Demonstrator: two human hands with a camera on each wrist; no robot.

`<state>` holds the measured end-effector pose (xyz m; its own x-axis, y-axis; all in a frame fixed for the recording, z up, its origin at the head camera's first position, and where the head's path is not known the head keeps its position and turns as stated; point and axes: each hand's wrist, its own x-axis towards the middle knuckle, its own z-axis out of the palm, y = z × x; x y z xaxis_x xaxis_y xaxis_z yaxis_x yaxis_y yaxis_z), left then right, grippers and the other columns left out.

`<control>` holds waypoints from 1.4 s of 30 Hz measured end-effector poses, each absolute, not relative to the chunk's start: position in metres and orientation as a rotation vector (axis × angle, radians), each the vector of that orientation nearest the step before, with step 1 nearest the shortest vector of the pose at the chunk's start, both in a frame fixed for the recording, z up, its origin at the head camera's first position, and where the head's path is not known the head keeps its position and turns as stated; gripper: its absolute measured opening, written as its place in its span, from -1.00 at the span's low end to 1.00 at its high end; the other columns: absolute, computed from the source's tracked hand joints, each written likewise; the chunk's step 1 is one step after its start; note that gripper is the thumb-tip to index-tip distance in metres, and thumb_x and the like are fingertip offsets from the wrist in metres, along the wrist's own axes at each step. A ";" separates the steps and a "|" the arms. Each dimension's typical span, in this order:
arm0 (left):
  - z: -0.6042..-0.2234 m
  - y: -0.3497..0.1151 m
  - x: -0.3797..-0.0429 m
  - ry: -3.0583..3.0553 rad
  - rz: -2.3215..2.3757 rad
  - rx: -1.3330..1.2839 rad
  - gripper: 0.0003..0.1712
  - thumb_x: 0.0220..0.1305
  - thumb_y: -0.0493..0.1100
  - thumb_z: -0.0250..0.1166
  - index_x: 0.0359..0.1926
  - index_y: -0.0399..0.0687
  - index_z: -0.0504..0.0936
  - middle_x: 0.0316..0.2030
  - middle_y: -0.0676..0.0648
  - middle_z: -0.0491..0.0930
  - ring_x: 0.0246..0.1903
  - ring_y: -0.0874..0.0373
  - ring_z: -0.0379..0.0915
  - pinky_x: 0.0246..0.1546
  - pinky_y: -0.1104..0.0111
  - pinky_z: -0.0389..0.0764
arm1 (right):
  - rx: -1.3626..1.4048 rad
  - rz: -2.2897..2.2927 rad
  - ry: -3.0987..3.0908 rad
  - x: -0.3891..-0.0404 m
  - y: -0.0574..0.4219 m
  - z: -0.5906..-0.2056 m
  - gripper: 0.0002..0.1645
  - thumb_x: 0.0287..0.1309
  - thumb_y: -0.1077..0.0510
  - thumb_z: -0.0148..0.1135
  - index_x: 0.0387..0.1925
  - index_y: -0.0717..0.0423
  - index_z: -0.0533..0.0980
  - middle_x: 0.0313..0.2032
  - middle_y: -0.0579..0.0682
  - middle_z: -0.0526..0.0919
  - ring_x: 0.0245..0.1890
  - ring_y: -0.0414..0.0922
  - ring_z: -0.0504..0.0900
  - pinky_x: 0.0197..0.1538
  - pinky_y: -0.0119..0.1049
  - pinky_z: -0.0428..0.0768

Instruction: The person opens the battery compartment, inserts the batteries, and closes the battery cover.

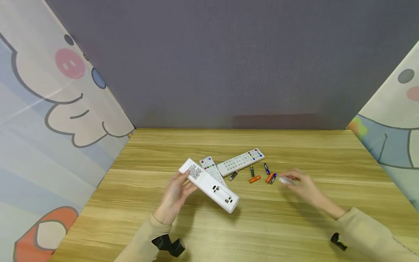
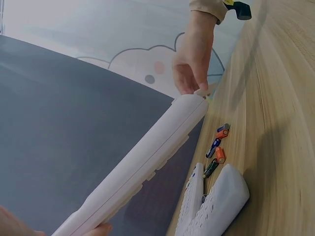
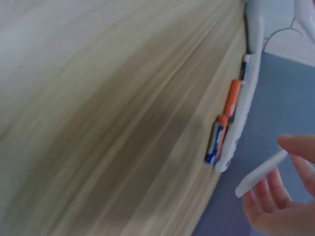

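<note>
Head view: over the table (image 1: pixel 262 233) your left hand (image 1: pixel 173 198) holds the remote (image 1: pixel 204 183), your right hand (image 1: pixel 302 186) pinches the cover (image 1: pixel 286 180); uncovering looks done, and loading batteries (image 1: pixel 254 179) likely calls for setting that down.

Right hand (image 3: pixel 275 199) is pinching a small white piece (image 3: pixel 261 173) at four o'clock

The thumb is pressing its upper end. Nearer the middle, a blue battery (image 3: pixel 214 143) is lying just beside a partly hidden orange battery (image 3: pixel 223 118). Another orange one (image 3: pixel 233 97) is lying between two and three o'clock, a dark battery (image 3: pixel 245 68) is resting toward two, and a long white remote (image 3: pixel 246 103) is stretching behind them. The wood-grained surface (image 3: pixel 98 123) is spreading toward nine.
</note>
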<state>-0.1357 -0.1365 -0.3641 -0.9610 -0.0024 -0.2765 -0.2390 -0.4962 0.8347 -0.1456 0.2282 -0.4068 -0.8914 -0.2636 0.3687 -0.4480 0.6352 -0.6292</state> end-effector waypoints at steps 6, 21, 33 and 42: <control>-0.366 -0.139 -0.136 1.520 2.564 -0.405 -0.55 0.31 -0.30 -0.11 0.18 -0.40 0.12 -0.21 -0.11 0.49 -0.25 0.05 0.52 -0.12 0.25 0.55 | 0.639 1.019 -2.751 -0.150 0.239 -0.412 -0.72 -0.16 0.46 0.24 -0.29 0.26 0.55 -0.29 0.10 0.54 -0.28 -0.03 0.53 -0.29 -0.17 0.60; -0.365 -0.141 -0.134 1.514 2.578 -0.380 -0.56 0.31 -0.30 -0.11 0.16 -0.43 0.11 -0.25 -0.08 0.50 -0.29 0.09 0.52 -0.17 0.29 0.58 | 0.819 0.912 -2.928 -0.153 0.255 -0.418 -0.70 -0.17 0.43 0.25 -0.28 0.19 0.54 -0.24 0.05 0.54 -0.24 0.03 0.51 -0.25 -0.19 0.57; -0.368 -0.138 -0.134 1.517 2.570 -0.387 -0.63 0.30 -0.29 -0.07 0.07 -0.42 0.18 -0.30 -0.07 0.53 -0.34 0.11 0.53 -0.23 0.33 0.60 | 0.795 0.910 -3.018 -0.157 0.258 -0.423 -0.70 -0.14 0.42 0.24 -0.26 0.19 0.54 -0.23 0.09 0.52 -0.25 0.02 0.49 -0.33 -0.33 0.54; -0.368 -0.135 -0.135 1.541 2.551 -0.382 -0.55 0.30 -0.29 -0.07 0.15 -0.43 0.13 -0.25 -0.06 0.52 -0.31 0.10 0.52 -0.15 0.27 0.57 | 0.866 0.878 -2.980 -0.159 0.258 -0.423 -0.70 -0.16 0.38 0.29 -0.26 0.20 0.54 -0.27 0.06 0.53 -0.29 -0.04 0.50 -0.33 -0.32 0.55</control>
<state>-0.1347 -0.1354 -0.3675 -0.9585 -0.0137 -0.2848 -0.2457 -0.4669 0.8495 -0.1588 0.2580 -0.4230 -0.8527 -0.5179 0.0693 -0.4726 0.7080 -0.5247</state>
